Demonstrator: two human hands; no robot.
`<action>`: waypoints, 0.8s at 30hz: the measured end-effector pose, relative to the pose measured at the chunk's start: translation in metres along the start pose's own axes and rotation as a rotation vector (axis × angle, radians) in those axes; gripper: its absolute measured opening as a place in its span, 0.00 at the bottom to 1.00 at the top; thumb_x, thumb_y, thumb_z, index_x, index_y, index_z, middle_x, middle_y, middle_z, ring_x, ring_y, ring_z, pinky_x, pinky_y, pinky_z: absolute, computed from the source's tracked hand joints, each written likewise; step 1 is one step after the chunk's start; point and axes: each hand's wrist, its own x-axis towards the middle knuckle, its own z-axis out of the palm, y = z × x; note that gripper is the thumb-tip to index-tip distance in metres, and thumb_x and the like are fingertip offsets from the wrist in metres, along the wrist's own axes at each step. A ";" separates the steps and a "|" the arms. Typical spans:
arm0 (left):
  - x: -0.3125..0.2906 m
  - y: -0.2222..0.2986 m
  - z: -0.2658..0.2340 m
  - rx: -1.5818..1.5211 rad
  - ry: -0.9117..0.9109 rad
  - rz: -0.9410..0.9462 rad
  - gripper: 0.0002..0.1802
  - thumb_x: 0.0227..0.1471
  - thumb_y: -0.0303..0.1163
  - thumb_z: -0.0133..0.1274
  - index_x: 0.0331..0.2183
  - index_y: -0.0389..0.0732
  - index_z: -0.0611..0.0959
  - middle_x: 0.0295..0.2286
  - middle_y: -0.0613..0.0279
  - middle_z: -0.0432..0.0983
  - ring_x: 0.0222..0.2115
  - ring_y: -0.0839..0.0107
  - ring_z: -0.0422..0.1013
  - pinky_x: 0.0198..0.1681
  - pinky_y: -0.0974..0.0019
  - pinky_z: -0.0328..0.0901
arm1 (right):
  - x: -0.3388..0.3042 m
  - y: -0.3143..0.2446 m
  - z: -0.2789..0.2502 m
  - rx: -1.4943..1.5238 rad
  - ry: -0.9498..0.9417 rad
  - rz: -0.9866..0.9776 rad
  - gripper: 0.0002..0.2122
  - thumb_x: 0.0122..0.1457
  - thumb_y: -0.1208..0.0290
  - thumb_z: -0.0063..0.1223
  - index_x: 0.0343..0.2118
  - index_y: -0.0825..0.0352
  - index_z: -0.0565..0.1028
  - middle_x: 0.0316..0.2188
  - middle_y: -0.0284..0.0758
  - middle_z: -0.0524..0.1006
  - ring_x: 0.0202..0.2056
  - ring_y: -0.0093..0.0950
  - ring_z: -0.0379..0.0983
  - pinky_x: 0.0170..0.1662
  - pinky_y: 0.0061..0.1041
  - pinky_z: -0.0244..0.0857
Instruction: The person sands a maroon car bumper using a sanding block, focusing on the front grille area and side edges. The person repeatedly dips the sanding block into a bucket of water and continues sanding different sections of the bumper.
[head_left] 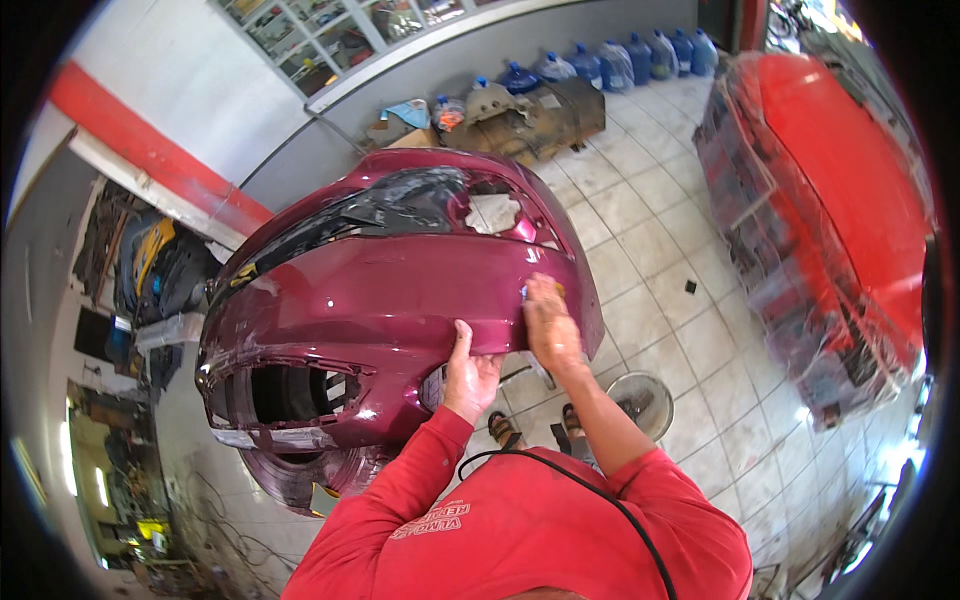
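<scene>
A glossy dark magenta car bumper cover (pixel 400 285) lies in front of me, with cut-out openings along its far and left parts. At its near edge my left hand (pixel 472 382) grips the rim, thumb laid on the painted face and fingers partly hidden underneath. My right hand (pixel 552 325) presses on the right part of the painted surface, fingers held together. A small yellowish edge shows beside those fingertips; what lies under them is mostly covered.
A red car body (pixel 845 170) partly wrapped in clear plastic stands at the right. Several blue water jugs (pixel 585 65) line the far wall beside a dirty brown part (pixel 565 120). A round basin (pixel 640 405) sits near my feet. Cables (pixel 215 510) trail over the floor at left.
</scene>
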 end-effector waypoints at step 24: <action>-0.004 0.008 -0.002 -0.057 -0.126 -0.047 0.33 0.64 0.55 0.59 0.59 0.43 0.75 0.54 0.61 0.78 0.55 0.64 0.73 0.60 0.53 0.68 | -0.016 -0.039 -0.005 -0.077 0.046 0.081 0.34 0.73 0.51 0.46 0.69 0.78 0.62 0.70 0.57 0.62 0.74 0.53 0.50 0.76 0.42 0.43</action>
